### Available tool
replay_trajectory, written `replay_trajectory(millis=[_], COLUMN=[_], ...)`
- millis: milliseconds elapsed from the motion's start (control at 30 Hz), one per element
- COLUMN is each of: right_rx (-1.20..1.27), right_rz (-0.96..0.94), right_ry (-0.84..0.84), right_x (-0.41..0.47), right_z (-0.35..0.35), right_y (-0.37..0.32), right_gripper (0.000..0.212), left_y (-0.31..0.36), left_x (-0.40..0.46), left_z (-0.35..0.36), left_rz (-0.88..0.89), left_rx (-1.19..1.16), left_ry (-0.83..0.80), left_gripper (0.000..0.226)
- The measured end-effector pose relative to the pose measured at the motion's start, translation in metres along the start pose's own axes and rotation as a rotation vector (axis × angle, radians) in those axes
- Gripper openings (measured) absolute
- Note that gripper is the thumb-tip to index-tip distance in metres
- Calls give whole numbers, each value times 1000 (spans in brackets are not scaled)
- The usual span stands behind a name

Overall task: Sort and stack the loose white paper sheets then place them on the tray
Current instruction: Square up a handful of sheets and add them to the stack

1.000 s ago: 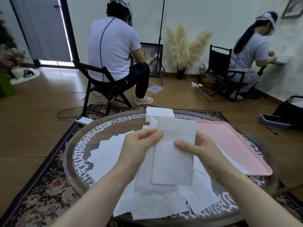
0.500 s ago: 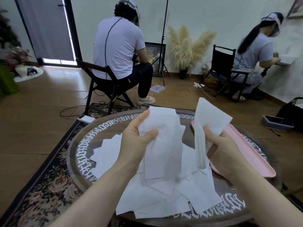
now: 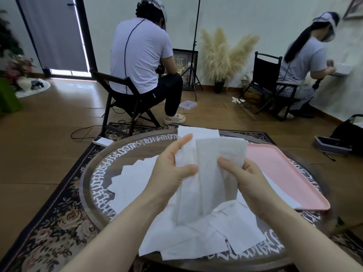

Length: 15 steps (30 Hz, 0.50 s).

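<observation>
Left hand [image 3: 172, 173] pinches one paper sheet [image 3: 186, 185]; right hand [image 3: 243, 179] pinches another [image 3: 218, 173] overlapping it, above the loose pile [image 3: 196, 240]. The pink tray [image 3: 284, 173] lies at three o'clock.

1. Sheets [image 3: 220, 173]: thin white paper, matt, faintly textured; limp where held
2. Tray [image 3: 284, 173]: pink plastic, smooth, slight sheen
3. Table [image 3: 117, 154]: dark wood rim, glossy top with white lettering
4. Rug [image 3: 59, 222]: woven cloth, floral, matt
5. Floor [image 3: 49, 134]: brown wood, satin sheen
</observation>
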State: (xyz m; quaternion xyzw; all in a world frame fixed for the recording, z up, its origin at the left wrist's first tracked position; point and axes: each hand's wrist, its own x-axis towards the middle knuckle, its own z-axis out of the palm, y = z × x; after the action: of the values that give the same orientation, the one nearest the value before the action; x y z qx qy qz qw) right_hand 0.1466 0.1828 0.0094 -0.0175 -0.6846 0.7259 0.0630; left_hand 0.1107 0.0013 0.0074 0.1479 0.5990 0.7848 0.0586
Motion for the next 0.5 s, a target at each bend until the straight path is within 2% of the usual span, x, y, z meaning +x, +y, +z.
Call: replay_trajectory(millis=[67,167,300,400,500], right_rx=[47,116,175,215,240], right_rz=[4,23,87,129,100], right_ry=[-1,-43,-67,-122,-108], right_x=[2,2,3,2,3], right_z=[-1,-2,-5,-8,-8], right_y=[-1,-1,-1,-2,-3], right_gripper=[48,46,51,44,36], left_y=[1,1,0,1,1], left_x=[-1,0,0,0,-1], left_z=[1,1,-1,-2,-2], left_rz=[-7,-1,-19,-26,-34], left_rx=[10,20,-27,-17,25], left_ry=[-58,-59,-61,-33,-37], left_gripper=[71,67,45,30,33])
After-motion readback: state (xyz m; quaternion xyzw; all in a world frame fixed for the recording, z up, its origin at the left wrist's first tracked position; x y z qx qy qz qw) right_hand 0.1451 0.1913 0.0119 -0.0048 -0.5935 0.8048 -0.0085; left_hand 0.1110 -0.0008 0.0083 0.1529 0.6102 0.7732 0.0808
